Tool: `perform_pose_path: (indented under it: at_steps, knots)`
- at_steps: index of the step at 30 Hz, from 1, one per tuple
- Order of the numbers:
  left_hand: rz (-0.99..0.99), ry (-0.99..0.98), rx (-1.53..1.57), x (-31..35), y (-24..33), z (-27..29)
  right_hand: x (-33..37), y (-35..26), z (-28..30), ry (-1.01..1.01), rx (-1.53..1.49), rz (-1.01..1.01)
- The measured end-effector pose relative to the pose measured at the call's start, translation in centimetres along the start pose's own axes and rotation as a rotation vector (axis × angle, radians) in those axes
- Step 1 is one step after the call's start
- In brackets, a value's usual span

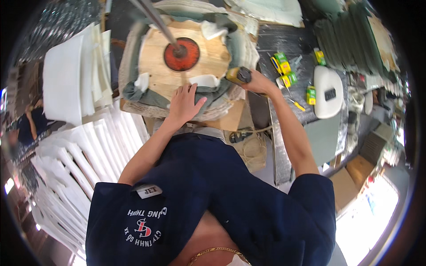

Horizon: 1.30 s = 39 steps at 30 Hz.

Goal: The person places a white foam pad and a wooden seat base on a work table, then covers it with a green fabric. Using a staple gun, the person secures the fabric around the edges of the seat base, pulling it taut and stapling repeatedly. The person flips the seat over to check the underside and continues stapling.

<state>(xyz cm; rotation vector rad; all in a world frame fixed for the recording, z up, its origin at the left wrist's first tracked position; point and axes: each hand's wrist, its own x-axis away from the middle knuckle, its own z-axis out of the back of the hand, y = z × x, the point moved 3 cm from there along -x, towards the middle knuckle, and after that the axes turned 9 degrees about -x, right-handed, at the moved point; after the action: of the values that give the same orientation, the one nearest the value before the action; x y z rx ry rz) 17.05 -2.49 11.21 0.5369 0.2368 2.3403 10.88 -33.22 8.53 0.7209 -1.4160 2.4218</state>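
Note:
A pale wooden seat board (153,55) lies face up inside a grey-green fabric cover (217,98), whose edges are gathered round it. A red disc (188,62) on the end of a metal rod (156,18) presses on the board's middle. My left hand (184,102) rests with fingers stretched over the board's near edge and the bunched fabric. In my right hand (259,83) is a yellow and black staple gun (238,76), held at the board's right edge. White padding pieces (205,80) show along the rim between wood and fabric.
White foam sheets (64,80) stand at the left, with more white panels (95,142) below. On the dark table to the right lie several green and yellow boxes (288,80), a yellow-handled screwdriver (297,105) and a white pad (328,86). Grey-green covers (346,42) are stacked beyond.

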Motion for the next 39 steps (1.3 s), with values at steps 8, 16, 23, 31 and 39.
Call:
perform_pose_path:
  at_steps: [8,16,23,31,39]
  knots:
    - [0.261,0.197,0.733,-0.4,-1.8,-0.6,2.0,3.3,-1.0,0.098,0.041,0.256]
    - [0.046,-0.181,0.216,4.0,1.3,0.4,3.2,1.5,-5.8,0.313,-0.325,-0.016]
    - [-0.391,0.219,0.322,0.8,4.4,-2.2,4.1,1.0,-5.5,0.428,0.013,-0.010]
    - [-0.369,0.040,0.395,-3.6,0.6,-6.5,2.3,4.3,-5.7,0.420,-0.523,-0.398]
    - [-0.404,-0.115,0.486,-5.4,-2.2,-6.6,1.9,3.5,-9.0,0.485,-0.501,-0.521]
